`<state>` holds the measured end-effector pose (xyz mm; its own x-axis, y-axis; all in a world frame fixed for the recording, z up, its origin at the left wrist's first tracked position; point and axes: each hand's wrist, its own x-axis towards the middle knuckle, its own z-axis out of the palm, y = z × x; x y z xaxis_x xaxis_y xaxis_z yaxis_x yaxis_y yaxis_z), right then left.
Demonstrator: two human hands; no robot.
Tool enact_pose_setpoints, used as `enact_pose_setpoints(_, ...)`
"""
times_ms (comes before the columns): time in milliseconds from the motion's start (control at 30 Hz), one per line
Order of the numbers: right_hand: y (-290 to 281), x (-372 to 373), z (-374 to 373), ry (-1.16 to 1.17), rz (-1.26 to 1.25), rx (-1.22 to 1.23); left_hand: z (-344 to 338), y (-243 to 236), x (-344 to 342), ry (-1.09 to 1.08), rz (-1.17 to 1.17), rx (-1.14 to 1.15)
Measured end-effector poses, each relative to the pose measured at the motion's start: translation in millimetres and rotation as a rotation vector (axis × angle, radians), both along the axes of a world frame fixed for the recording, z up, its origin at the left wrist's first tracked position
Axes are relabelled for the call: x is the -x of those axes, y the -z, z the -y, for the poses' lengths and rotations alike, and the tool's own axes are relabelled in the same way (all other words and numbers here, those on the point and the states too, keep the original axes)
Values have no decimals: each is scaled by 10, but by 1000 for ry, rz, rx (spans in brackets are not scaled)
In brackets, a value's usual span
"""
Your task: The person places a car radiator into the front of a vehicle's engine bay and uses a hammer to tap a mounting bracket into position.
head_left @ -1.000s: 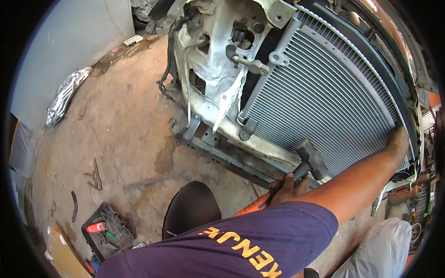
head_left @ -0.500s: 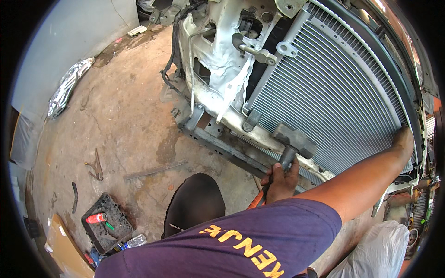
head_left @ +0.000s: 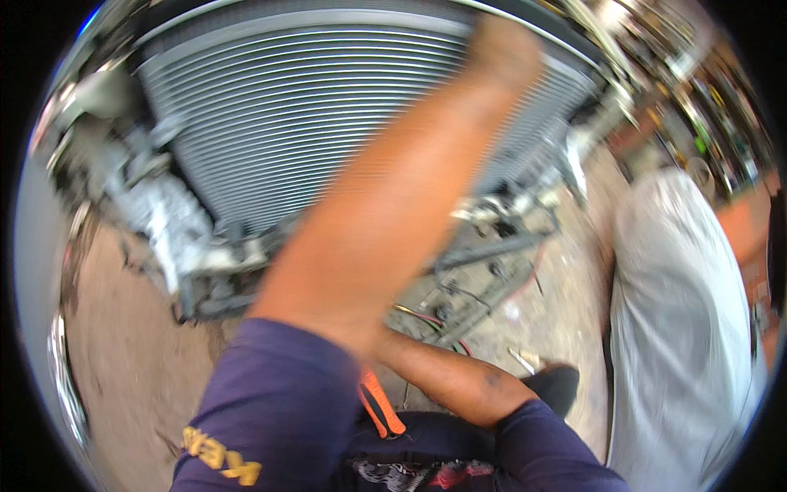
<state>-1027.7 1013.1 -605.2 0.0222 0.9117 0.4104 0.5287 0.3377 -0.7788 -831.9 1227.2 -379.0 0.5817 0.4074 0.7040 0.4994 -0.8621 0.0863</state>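
Observation:
My left arm stretches up across a car's finned radiator or condenser (head_left: 320,115). My left hand (head_left: 508,53) lies at its upper edge, towards the right; the fingers are smeared and partly hidden. My right forearm (head_left: 455,377) comes in from the lower right, and the hand disappears behind my left forearm. Beside that wrist, the orange and black handle (head_left: 380,406) of a hammer sticks out, low over my lap. The hammer's head is covered by my left arm. The earlier frame shows my right hand wrapped round this hammer.
Bare body metal (head_left: 168,225) flanks the cooler's left side. Below it lie a dark lower frame bar (head_left: 492,250) and loose wires (head_left: 426,317). A large pale grey covered shape (head_left: 680,328) stands at my right. My dark shoe (head_left: 557,385) rests on the concrete floor (head_left: 566,307).
The view has swung to the right, so the cooler now sits in front of me. My left hand remains at its edge; the right hand and hammer head have passed behind my left arm.

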Motion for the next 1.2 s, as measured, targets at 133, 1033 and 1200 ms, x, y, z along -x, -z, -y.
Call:
enact_pose_setpoints(133,7,-329,2,154,-561,552,-30,-41,275,-103,-148,-191)
enact_pose_setpoints(1033,8,-3611,816,655,-809,174,307,-213,342,-331,-224,-104)
enact_pose_setpoints(1200,32,-3636,794,679,-827,99,312,-187,347,-345,-226,-121)
